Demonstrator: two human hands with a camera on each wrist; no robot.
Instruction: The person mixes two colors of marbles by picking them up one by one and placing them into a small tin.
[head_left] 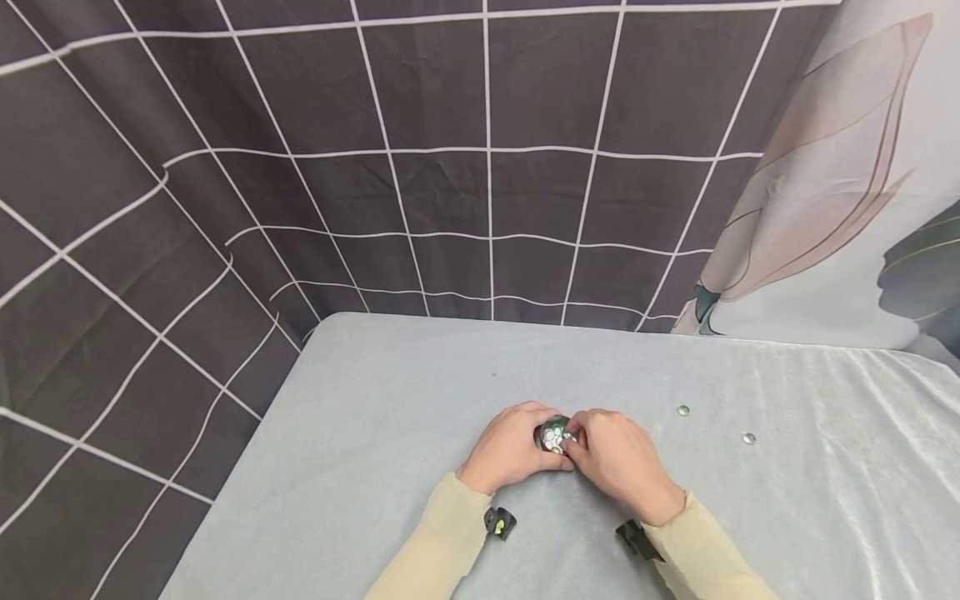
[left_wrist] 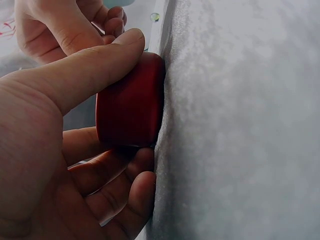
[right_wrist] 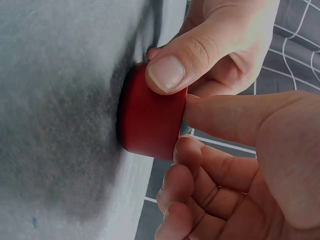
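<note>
A small round red cup [left_wrist: 131,102] stands upright on the cloth, with several clear and greenish glass beads [head_left: 553,438] inside it. My left hand [head_left: 512,447] grips the cup from the left, thumb on the near side and fingers round the far side. From the right, my right hand [head_left: 621,457] reaches over the rim. Its thumb and index finger pinch at the cup's mouth, where a greenish glass bead [right_wrist: 186,129] shows between them. Its other fingers are curled beside the cup. The fingertips partly hide the beads.
Two loose glass beads, a greenish one [head_left: 683,410] and a clear one [head_left: 749,438], lie on the pale grey cloth [head_left: 375,433] to the right. A dark curtain with white grid lines [head_left: 450,192] hangs behind the table, and a floral curtain [head_left: 832,192] at the right.
</note>
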